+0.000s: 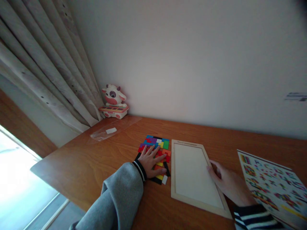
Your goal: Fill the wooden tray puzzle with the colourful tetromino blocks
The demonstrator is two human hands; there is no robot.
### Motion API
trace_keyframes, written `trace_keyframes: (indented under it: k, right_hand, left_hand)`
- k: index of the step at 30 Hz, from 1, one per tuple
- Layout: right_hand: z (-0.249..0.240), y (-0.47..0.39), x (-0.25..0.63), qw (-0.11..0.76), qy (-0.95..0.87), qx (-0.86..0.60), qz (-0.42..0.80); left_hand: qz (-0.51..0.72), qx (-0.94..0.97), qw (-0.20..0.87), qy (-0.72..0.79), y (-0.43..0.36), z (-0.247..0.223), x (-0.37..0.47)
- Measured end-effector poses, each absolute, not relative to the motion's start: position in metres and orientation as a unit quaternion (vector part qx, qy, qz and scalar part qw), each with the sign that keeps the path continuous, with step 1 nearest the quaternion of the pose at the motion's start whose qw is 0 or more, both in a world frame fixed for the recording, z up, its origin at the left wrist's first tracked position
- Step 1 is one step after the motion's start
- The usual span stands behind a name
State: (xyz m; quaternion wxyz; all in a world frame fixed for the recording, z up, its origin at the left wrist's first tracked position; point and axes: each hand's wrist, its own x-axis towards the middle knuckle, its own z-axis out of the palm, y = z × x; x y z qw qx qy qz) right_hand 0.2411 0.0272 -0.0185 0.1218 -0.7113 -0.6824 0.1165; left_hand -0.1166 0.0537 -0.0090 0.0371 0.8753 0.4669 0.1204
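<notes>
My left hand (151, 160) lies flat with fingers spread over a block of colourful puzzle pieces (165, 144) on the wooden table. The pieces sit close together in a rough rectangle, and the hand hides part of them. A loose black piece (166, 168) and a white one (164, 180) show near its thumb. Just right of them lies a wooden puzzle frame (192, 175) with a bare, pale inside. My right hand (224, 180) grips the right rim of this frame, thumb on the upper side and fingers curled at the edge.
A printed pattern sheet (273, 185) lies at the right. In the back left corner stands a cow toy with a keyboard (114, 102), and a clear plastic bag (102, 134) is in front of it. The table (100, 163) meets the wall behind; a curtain (48, 57) hangs at left.
</notes>
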Motion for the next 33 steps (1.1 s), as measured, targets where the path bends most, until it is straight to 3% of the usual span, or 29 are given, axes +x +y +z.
trace_keyframes:
  k: [20, 33]
  right_hand:
    - [-0.023, 0.027, 0.244, 0.141, -0.683, -0.706, 0.126]
    - [-0.021, 0.026, 0.244, 0.169, -0.681, -0.701, 0.128]
  left_hand:
    - [0.121, 0.827, 0.037, 0.547, 0.058, -0.002, -0.11]
    - [0.136, 0.84, 0.055, 0.522, 0.063, -0.002, -0.112]
